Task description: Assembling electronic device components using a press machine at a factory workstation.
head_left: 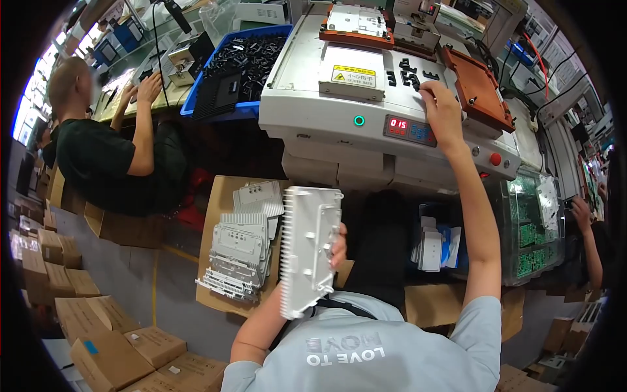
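My left hand [339, 247] grips a light grey plastic panel [307, 245] by its right edge. The panel stands tilted in front of my chest, its comb-like toothed edge on the left and its ribbed side showing. On the white machine's top [297, 75], my right hand [444, 114] has its fingers pinched at a small black plastic clip [416, 83]; the fingertips partly hide the contact. Several more black clips [406, 65] lie just beyond. A stack of similar grey panels [241, 238] rests on a cardboard box to the left of my held panel.
Orange-brown fixtures [480, 91] and a white block with a warning label [353, 70] stand on the machine. A blue bin of black parts [245, 65] is at its left. A clear container with green parts [532, 228] stands right. A co-worker [98, 137] sits left; cardboard boxes [111, 349] cover the floor.
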Tool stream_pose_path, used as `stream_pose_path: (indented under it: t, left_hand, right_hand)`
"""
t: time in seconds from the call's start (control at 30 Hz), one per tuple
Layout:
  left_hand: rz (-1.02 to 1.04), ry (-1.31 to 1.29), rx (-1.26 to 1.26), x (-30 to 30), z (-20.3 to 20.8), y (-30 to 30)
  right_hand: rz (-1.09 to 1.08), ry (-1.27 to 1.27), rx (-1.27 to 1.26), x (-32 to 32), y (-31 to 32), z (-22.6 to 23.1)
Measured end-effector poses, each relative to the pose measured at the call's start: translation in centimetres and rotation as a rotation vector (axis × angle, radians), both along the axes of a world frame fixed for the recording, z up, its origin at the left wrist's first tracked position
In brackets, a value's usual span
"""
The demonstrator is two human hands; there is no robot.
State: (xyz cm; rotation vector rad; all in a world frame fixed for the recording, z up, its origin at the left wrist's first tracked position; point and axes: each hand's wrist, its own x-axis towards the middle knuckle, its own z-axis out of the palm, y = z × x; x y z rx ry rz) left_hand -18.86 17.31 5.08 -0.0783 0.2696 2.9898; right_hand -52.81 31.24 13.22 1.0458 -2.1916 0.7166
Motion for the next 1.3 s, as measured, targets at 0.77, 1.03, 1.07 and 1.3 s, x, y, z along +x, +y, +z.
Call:
stream_pose_path:
  t: [0.77,1.03,1.07,1.3]
  left_hand:
    - [0.504,-0.385,-0.899,-2.5,-3.2,0.5]
    - [0.552,-0.323,-0.759,-2.8,-2.5,2.2]
    - [0.57,-0.306,-0.713,-2.8,-2.8,2.3]
    - [0.584,-0.283,-0.745,-2.9,-2.9,2.3]
  right_hand:
    - [0.212,-0.706,-0.265,24.1,-1.5,-9.3]
    - [0.05,-0.562,-0.286,26.1,-2.9,-10.0]
    - [0.05,-0.563,-0.287,26.2,-2.9,-10.2]
    - [0.045,-0.433,-0.263,26.4,-2.4,-10.8]
